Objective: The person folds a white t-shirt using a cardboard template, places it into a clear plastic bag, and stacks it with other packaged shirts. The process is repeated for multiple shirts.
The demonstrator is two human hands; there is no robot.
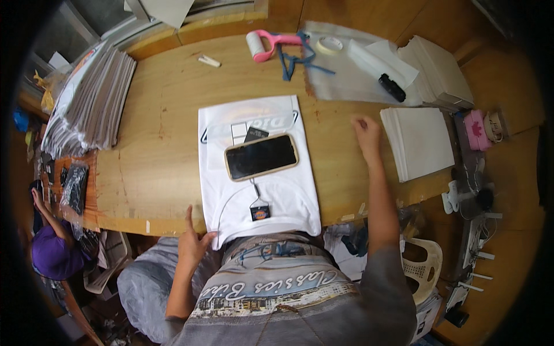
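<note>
1. left hand (193, 245): open, with the index finger stretched forward and the thumb spread sideways, its tip at the near left corner of the folded white shirt (288, 202); whether it presses the cloth, i cannot tell.
2. right hand (367, 132): fingers curled inward above the wooden table (161, 144); i cannot tell whether it is fully closed or has anything in it.
3. the shirt lies flat between the 2 hands, its neckline toward the wearer's body, just right of the left thumb and apart from the right hand.
4. on the shirt, left of the right hand, a phone (261, 157) lies slightly tilted, dark screen up, in a tan case. a black tag (257, 134) shows just beyond it; a dark hang tag (260, 213) on a cord lies nearer the body, right of the left hand.
5. just right of the right hand: a white stack (424, 144).
6. beyond the right hand: a clear plastic sheet (323, 81), a tape roll (330, 46), a blue strip (285, 66) and a pink-handled lint roller (283, 39).
7. forward and left of the left hand: a tall pile (95, 104) of white pieces.
8. far left of the left hand: a co-worker in purple (57, 248).
</note>
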